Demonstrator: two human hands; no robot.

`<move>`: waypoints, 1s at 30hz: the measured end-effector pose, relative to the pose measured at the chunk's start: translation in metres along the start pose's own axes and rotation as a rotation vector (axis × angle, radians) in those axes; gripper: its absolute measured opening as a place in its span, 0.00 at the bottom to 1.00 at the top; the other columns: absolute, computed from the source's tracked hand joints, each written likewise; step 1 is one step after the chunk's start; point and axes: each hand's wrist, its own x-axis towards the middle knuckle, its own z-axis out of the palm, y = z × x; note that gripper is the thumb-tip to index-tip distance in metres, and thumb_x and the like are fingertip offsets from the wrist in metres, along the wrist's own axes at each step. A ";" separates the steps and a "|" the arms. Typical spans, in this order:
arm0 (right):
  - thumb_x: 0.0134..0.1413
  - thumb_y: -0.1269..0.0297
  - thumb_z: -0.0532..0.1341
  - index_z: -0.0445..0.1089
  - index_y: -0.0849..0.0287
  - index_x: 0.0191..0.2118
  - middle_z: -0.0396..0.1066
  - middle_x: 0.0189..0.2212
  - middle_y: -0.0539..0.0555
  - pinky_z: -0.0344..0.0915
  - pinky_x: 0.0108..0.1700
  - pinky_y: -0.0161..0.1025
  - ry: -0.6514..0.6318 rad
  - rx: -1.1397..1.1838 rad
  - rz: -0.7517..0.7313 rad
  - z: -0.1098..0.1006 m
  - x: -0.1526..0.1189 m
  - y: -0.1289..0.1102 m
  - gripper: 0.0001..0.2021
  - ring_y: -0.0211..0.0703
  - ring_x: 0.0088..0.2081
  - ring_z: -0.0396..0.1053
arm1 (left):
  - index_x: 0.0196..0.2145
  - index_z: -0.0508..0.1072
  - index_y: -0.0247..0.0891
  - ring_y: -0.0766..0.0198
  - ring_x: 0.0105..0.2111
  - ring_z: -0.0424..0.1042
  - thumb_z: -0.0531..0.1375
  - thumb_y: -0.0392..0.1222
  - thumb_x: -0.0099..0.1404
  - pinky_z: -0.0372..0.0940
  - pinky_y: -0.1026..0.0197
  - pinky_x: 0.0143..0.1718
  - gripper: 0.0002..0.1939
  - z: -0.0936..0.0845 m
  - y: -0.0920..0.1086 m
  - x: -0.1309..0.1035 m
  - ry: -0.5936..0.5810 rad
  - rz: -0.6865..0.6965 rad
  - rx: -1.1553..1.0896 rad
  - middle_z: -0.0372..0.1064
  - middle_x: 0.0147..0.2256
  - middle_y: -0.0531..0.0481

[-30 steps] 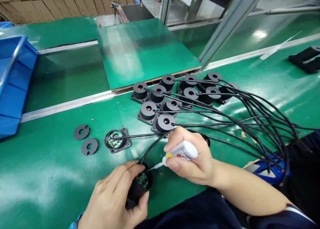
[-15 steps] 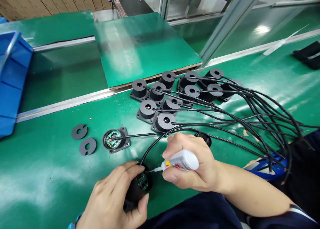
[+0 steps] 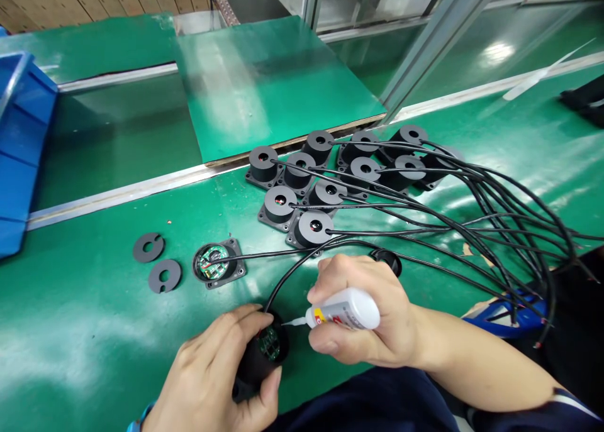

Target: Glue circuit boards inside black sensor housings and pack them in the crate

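My left hand (image 3: 217, 369) grips a round black housing (image 3: 255, 363), tilted so that its open end faces up and right. Inside it a green circuit board (image 3: 270, 344) shows, and a black cable (image 3: 292, 271) runs out past my fingertips. In my right hand (image 3: 363, 306) is a small white glue bottle (image 3: 349, 309), its thin nozzle pointing left at the housing's rim; whether it touches cannot be made out. Just beyond, another open housing (image 3: 217, 262) lies with its board exposed. Two grey notched foam rings (image 3: 148, 248) rest to its left.
Several housings topped with grey rings (image 3: 314, 227) stand together at the table's middle, their black cables (image 3: 472, 193) trailing right. A black round cap (image 3: 389, 262) lies behind my right hand. A blue bin (image 3: 23, 155) is at left, a metal post (image 3: 425, 48) at back right.
The glue bottle and my right hand have shifted very slightly right and down, the nozzle still at the housing's rim. My left hand keeps its grip. The view has moved a little.
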 end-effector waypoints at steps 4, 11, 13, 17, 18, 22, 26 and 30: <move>0.66 0.50 0.63 0.66 0.54 0.34 0.67 0.21 0.46 0.58 0.20 0.35 -0.014 -0.010 0.013 0.000 0.001 -0.002 0.15 0.34 0.18 0.61 | 0.50 0.71 0.39 0.59 0.43 0.82 0.60 0.44 0.66 0.77 0.61 0.38 0.16 0.000 0.001 0.000 -0.002 -0.022 0.002 0.79 0.45 0.46; 0.64 0.54 0.66 0.68 0.54 0.35 0.67 0.21 0.46 0.58 0.21 0.35 -0.008 0.001 0.004 0.000 0.002 -0.002 0.11 0.35 0.19 0.60 | 0.51 0.71 0.39 0.61 0.44 0.82 0.60 0.43 0.66 0.76 0.63 0.40 0.16 0.000 0.001 0.000 -0.009 -0.026 -0.017 0.79 0.44 0.47; 0.64 0.55 0.66 0.68 0.54 0.35 0.66 0.21 0.46 0.57 0.20 0.35 -0.011 -0.002 0.000 0.000 0.002 -0.002 0.11 0.35 0.19 0.59 | 0.51 0.71 0.39 0.61 0.44 0.81 0.60 0.43 0.65 0.76 0.63 0.41 0.16 0.000 0.001 0.000 -0.016 -0.024 -0.015 0.79 0.45 0.47; 0.66 0.53 0.65 0.67 0.53 0.35 0.66 0.21 0.46 0.57 0.20 0.35 -0.009 0.003 -0.003 0.000 0.002 -0.002 0.12 0.35 0.18 0.59 | 0.51 0.71 0.39 0.61 0.44 0.81 0.60 0.44 0.66 0.76 0.63 0.40 0.16 0.000 0.001 -0.001 -0.017 -0.023 -0.011 0.79 0.45 0.47; 0.66 0.52 0.64 0.66 0.53 0.35 0.66 0.21 0.46 0.57 0.20 0.35 -0.010 0.003 0.000 0.000 0.002 -0.002 0.13 0.35 0.18 0.59 | 0.51 0.71 0.39 0.60 0.44 0.81 0.60 0.44 0.66 0.76 0.63 0.40 0.16 0.000 0.001 -0.001 -0.016 -0.025 -0.014 0.79 0.44 0.47; 0.67 0.51 0.63 0.64 0.53 0.35 0.67 0.21 0.46 0.56 0.20 0.34 -0.010 -0.002 -0.017 0.000 0.002 -0.002 0.14 0.34 0.18 0.59 | 0.50 0.71 0.39 0.60 0.44 0.82 0.60 0.44 0.66 0.76 0.62 0.41 0.15 -0.001 0.002 0.000 -0.014 -0.031 -0.010 0.79 0.44 0.48; 0.68 0.51 0.63 0.64 0.53 0.35 0.67 0.21 0.46 0.58 0.21 0.33 -0.012 -0.006 -0.019 -0.001 0.003 -0.003 0.14 0.34 0.19 0.60 | 0.50 0.72 0.39 0.62 0.43 0.82 0.60 0.44 0.66 0.75 0.64 0.40 0.15 -0.001 0.001 0.002 -0.003 -0.019 -0.022 0.80 0.43 0.48; 0.69 0.51 0.62 0.65 0.55 0.36 0.67 0.21 0.45 0.59 0.21 0.33 -0.017 -0.037 -0.038 0.000 0.001 -0.002 0.14 0.33 0.19 0.61 | 0.50 0.71 0.39 0.62 0.43 0.82 0.60 0.44 0.66 0.76 0.64 0.40 0.15 -0.001 0.001 0.002 -0.008 -0.026 -0.020 0.80 0.43 0.48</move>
